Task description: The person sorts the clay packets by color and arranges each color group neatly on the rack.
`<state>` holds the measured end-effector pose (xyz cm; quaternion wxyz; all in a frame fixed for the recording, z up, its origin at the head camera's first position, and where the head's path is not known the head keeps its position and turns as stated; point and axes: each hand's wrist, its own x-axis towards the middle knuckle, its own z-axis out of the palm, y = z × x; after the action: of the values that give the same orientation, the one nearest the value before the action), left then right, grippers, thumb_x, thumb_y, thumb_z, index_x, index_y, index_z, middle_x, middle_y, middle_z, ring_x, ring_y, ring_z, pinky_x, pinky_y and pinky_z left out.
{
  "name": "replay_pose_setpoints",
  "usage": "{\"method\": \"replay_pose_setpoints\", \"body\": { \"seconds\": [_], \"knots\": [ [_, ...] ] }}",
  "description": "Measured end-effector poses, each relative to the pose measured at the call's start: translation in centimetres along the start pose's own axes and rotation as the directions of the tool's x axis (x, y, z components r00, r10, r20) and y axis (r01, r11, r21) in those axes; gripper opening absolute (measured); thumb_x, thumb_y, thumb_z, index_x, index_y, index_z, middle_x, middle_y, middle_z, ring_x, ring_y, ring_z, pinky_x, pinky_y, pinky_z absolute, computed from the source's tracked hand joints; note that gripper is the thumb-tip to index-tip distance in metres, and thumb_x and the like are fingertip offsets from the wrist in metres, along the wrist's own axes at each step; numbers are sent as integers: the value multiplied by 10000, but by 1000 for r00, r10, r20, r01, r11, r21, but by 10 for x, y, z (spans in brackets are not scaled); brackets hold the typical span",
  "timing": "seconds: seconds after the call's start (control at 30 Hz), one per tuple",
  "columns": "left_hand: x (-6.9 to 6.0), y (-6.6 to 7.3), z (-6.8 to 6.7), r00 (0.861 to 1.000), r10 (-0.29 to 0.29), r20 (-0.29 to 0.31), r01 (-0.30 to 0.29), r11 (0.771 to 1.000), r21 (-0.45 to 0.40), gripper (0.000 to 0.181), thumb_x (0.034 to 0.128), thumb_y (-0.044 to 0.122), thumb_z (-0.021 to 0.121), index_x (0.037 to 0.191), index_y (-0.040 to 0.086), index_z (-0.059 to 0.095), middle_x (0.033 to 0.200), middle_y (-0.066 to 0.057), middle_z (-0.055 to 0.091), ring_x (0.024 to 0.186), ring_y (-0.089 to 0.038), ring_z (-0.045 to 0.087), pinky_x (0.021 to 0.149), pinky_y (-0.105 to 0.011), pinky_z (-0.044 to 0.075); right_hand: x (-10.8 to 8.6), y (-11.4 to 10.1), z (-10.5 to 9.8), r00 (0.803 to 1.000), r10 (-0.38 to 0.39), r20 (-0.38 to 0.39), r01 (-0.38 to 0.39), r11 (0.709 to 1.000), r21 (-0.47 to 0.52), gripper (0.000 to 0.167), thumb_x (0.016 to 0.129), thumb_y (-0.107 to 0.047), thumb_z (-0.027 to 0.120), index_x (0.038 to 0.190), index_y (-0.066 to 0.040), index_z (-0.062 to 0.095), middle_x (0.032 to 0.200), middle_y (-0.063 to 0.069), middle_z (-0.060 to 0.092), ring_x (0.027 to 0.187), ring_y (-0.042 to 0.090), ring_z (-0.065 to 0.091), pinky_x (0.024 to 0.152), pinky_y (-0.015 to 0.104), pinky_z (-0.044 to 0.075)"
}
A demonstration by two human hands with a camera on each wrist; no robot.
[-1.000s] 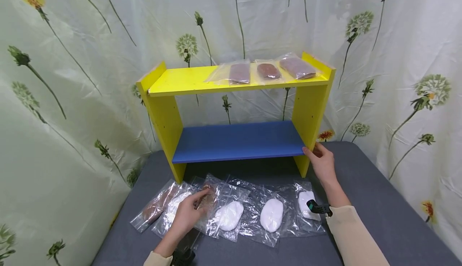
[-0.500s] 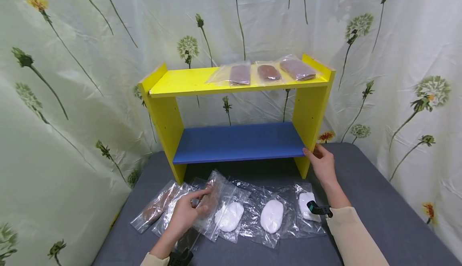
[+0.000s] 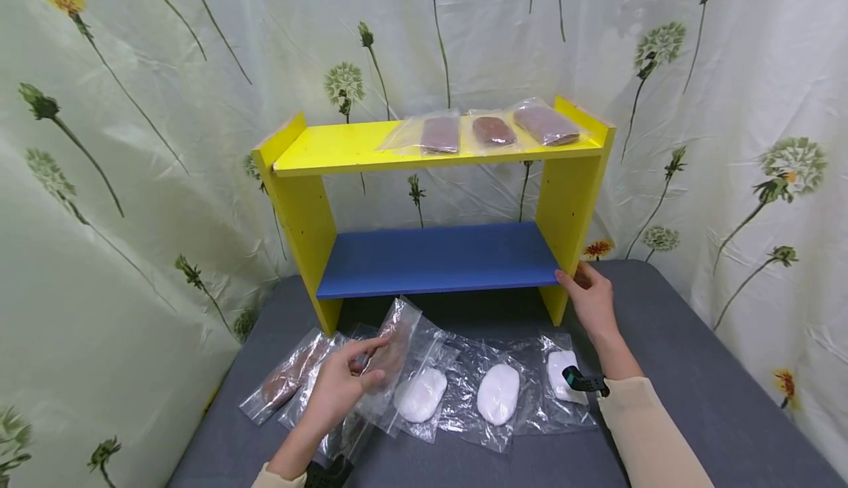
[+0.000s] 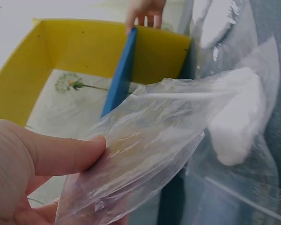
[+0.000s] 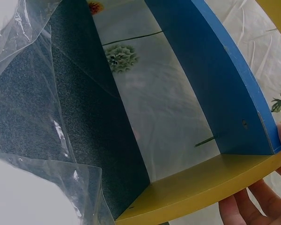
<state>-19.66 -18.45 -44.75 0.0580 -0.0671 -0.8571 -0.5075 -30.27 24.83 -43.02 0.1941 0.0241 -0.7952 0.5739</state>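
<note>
My left hand [image 3: 336, 391] pinches a clear plastic bag [image 3: 391, 352] with a brown slab inside, tilted up above other bags. In the left wrist view the thumb of that hand [image 4: 47, 159] presses on the bag [image 4: 145, 140]. My right hand [image 3: 592, 304] grips the yellow side panel [image 3: 571, 212] of the shelf unit, its thumb by the end of the blue shelf [image 3: 437, 260]. In the right wrist view its fingers [image 5: 253, 206] lie behind the yellow panel [image 5: 201, 187].
Three bags with brown or purplish contents, one of them [image 3: 493, 132], lie on the yellow top shelf [image 3: 344, 146]. Along the front of the dark table [image 3: 636, 311] lie bagged white pieces [image 3: 498, 394], with a bagged brown piece [image 3: 285, 381] at the left. A flowered curtain [image 3: 729, 105] hangs behind.
My left hand has lifted the brown bag, whose upper end has risen up and to the right. The right hand keeps its grip on the shelf side.
</note>
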Motion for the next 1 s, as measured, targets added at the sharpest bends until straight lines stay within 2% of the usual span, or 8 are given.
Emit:
{"method": "replay_pose_setpoints", "body": {
  "seconds": [0.07,0.33,0.5,0.57,0.77,1.0],
  "knots": [
    [-1,6,-2,1000,9,3,-9,1000,-9,583,779,-45,821,1259,271,723,1211,-39,646,746,-190,590,528,-291,530,0,0,0,1000,2,2,-2,1000,3,505,1003,-272,646,1427,-15,547,1278,214,610,981,47,583,820,144,478],
    [-2,35,-12,995,95,-1,-95,995,-10,606,779,-44,829,1266,299,716,1070,38,642,640,-167,545,506,-248,466,1,2,0,1000,0,3,0,1000,-2,510,1002,-284,647,1427,-20,550,1283,209,613,996,73,582,829,155,477],
    [-1,52,-22,988,152,3,-152,988,29,600,809,-3,824,1291,329,692,1066,65,624,598,-143,447,508,-250,408,0,1,0,1000,6,10,-6,1000,-3,517,1006,-289,640,1436,-21,540,1297,210,607,1022,94,580,838,171,478],
    [0,59,-26,983,185,0,-185,981,53,599,817,16,824,1301,339,682,1075,83,621,594,-143,423,516,-256,399,-1,-1,0,1000,4,10,-4,1000,-4,516,1007,-286,638,1436,-18,539,1297,214,606,1028,106,581,842,176,479],
    [4,80,-39,956,291,-15,-288,952,104,587,824,42,826,1314,328,678,1106,121,619,671,-173,480,588,-275,445,-3,-4,0,1000,6,9,-6,1000,0,508,1010,-277,633,1435,-14,537,1294,213,604,1024,103,581,843,170,478],
    [8,106,-57,934,356,-38,-350,930,116,560,840,51,816,1316,313,681,1066,111,620,741,-188,506,603,-256,466,-2,-2,-1,1000,6,12,-7,1000,12,508,1007,-285,638,1427,-15,544,1280,214,608,1001,85,583,827,158,481]
  ]
}}
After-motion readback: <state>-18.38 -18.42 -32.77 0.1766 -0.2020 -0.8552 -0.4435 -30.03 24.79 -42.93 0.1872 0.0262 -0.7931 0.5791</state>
